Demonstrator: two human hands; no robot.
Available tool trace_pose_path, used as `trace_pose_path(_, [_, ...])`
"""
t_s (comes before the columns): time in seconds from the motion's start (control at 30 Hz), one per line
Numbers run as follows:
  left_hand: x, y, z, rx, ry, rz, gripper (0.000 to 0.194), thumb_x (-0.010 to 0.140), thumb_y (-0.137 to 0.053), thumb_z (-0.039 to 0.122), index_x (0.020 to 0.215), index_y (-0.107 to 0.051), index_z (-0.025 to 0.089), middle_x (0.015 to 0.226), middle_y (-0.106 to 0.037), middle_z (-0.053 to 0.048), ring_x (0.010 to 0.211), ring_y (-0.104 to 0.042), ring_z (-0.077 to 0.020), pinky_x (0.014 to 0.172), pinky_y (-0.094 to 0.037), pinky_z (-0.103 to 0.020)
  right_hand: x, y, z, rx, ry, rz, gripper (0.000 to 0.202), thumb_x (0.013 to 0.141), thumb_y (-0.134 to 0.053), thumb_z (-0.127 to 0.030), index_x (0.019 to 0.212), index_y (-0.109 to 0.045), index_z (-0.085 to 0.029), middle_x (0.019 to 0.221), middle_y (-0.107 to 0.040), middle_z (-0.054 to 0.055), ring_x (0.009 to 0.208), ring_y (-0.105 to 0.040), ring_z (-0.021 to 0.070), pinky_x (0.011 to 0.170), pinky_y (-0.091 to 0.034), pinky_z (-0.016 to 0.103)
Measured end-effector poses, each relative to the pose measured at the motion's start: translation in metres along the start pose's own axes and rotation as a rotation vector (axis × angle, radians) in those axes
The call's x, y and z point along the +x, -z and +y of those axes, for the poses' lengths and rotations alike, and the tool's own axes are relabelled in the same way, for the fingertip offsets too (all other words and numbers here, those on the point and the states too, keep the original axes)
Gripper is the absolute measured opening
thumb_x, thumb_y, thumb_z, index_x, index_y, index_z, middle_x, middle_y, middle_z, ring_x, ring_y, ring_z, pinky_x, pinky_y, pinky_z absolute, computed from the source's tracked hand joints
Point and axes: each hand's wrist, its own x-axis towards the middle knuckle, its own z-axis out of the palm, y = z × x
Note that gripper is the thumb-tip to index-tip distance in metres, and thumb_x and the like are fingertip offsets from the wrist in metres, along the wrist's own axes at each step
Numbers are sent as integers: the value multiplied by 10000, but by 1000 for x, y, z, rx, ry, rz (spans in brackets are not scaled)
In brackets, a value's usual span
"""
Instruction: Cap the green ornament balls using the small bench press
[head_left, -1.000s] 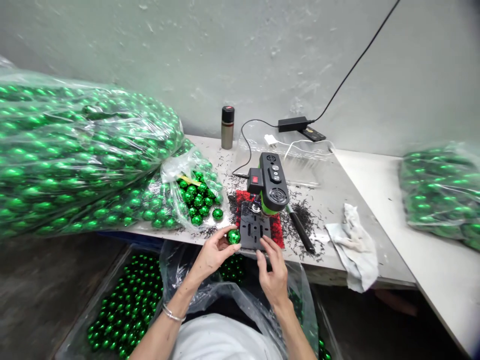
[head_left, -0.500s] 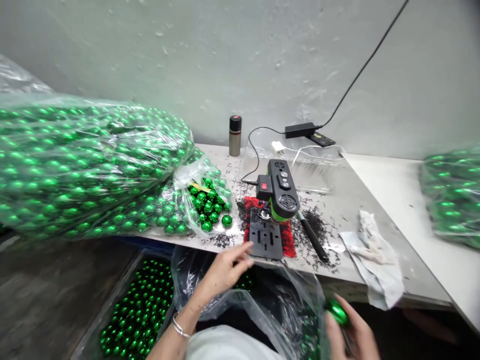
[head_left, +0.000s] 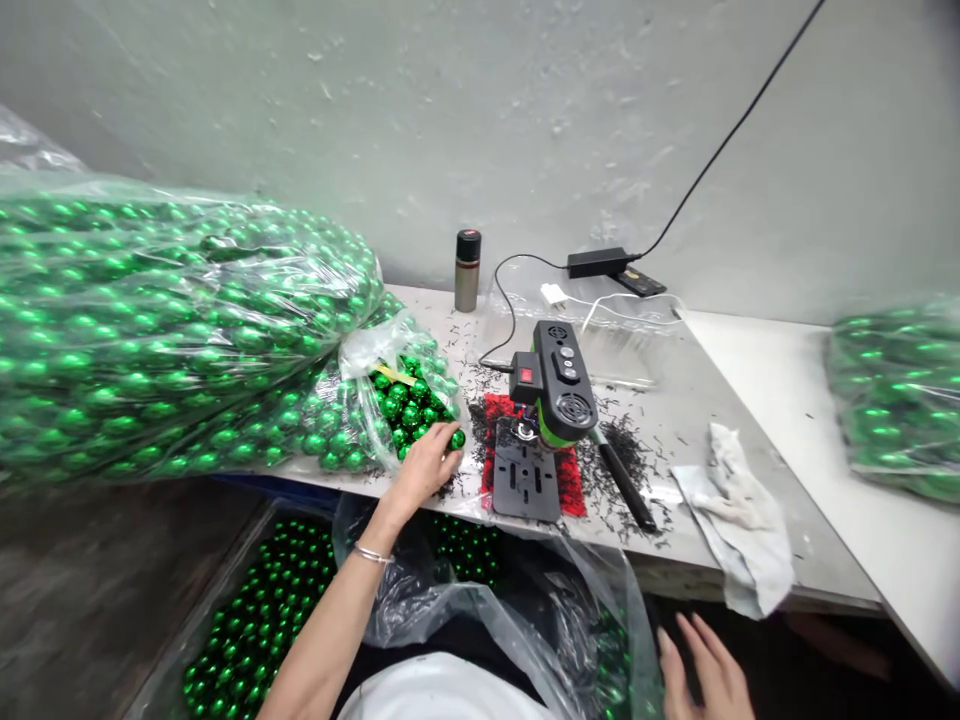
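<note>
My left hand [head_left: 426, 466] is at the mouth of the open plastic bag, its thumb and fingertips closed around a loose shiny green ball [head_left: 458, 439] on the table. More shiny green balls [head_left: 409, 412] lie in the bag mouth beside it. At the lower right, my right hand [head_left: 705, 672] hovers by a clear plastic liner [head_left: 637, 610], fingers apart and nothing seen in them. Between the hands, on the table, stands a small black machine [head_left: 566, 385] over a slotted black plate [head_left: 525, 485] on a red mat [head_left: 571, 480].
A huge clear bag [head_left: 187, 330] of green balls fills the left. Below the table edge, a lined bin [head_left: 255, 610] holds many more. Black scraps [head_left: 626, 450] litter the table near a black-handled tool [head_left: 626, 490]. A crumpled cloth [head_left: 739, 520], spray can [head_left: 466, 270] and power adapter [head_left: 598, 263] are about.
My left hand has moved from the plate's front edge up and left to the loose ball and closed on it. The green ball in my right hand is gone and its fingers have opened.
</note>
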Motion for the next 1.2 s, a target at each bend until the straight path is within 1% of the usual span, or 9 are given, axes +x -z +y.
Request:
trace_pose_path(0.1, [-4,10,12,-550,226,52,394,798,-682,301,1169,-644,176,1075,-658,-82,854,-661,-186,792,-552,-328,30,-8,-38,146,153,35,327,887,-581,-343,1191,-657,-250,1182,-690,127,980,-704,292,749,-619,438])
trace_pose_path(0.23, [-23,16,40,-1240,534,-57,418,741,-756,346,1093,-688,133,854,-685,-43,691,-648,-126,676,-547,-244,56,-30,-108,380,369,-23,326,894,-582,-182,1217,-626,-202,1128,-700,119,1010,-693,224,857,-611,388])
trace_pose_path(0.33, [-38,9,59,-1436,662,-132,351,728,-777,326,1007,-728,119,833,-717,-61,680,-663,-129,652,-553,-228,66,-50,-149,487,472,-120,390,900,-566,-154,1286,-577,-206,1185,-678,128,1095,-671,216,908,-603,374])
trace_pose_path(0.43, [-49,-1,71,-1490,668,-156,337,724,-794,319,1000,-741,133,880,-740,-69,726,-680,-141,686,-563,-234,67,-65,-168,566,451,-194,415,907,-561,-173,1321,-547,-204,1235,-655,139,1154,-646,226,948,-589,390])
trace_pose_path(0.63, [-56,-18,82,-1463,632,-185,409,673,-847,278,1049,-734,163,950,-731,-45,824,-671,-130,770,-535,-215,49,-78,-166,647,205,-171,314,922,-534,-177,1224,-616,-200,1067,-715,116,955,-707,197,806,-627,336])
trace_pose_path(0.83, [-37,-49,74,-1214,664,-8,479,664,-827,397,1064,-705,164,897,-723,-40,720,-640,-116,637,-487,-209,40,-72,-155,601,220,-164,267,918,-525,-135,1139,-665,-190,1060,-717,112,997,-696,184,866,-611,329])
trace_pose_path(0.97, [-22,-72,65,-823,463,49,410,743,-751,407,1085,-699,189,954,-725,-56,872,-648,-179,794,-500,-290,31,-64,-140,570,225,-203,249,918,-512,-115,1082,-685,-189,1016,-725,92,966,-701,165,858,-608,297])
trace_pose_path(1.1, [-18,-84,60,-397,243,74,341,801,-707,376,1116,-706,247,1015,-704,-65,976,-607,-228,948,-442,-395,17,-55,-124,554,203,-244,259,918,-503,-113,1086,-684,-193,994,-726,83,938,-707,159,837,-609,280])
trace_pose_path(1.2, [-17,-87,58,-263,153,87,325,821,-697,364,1129,-701,261,996,-695,-67,977,-588,-244,965,-414,-421,10,-48,-115,545,174,-254,245,917,-504,-123,1063,-687,-194,981,-729,82,918,-714,161,805,-615,268])
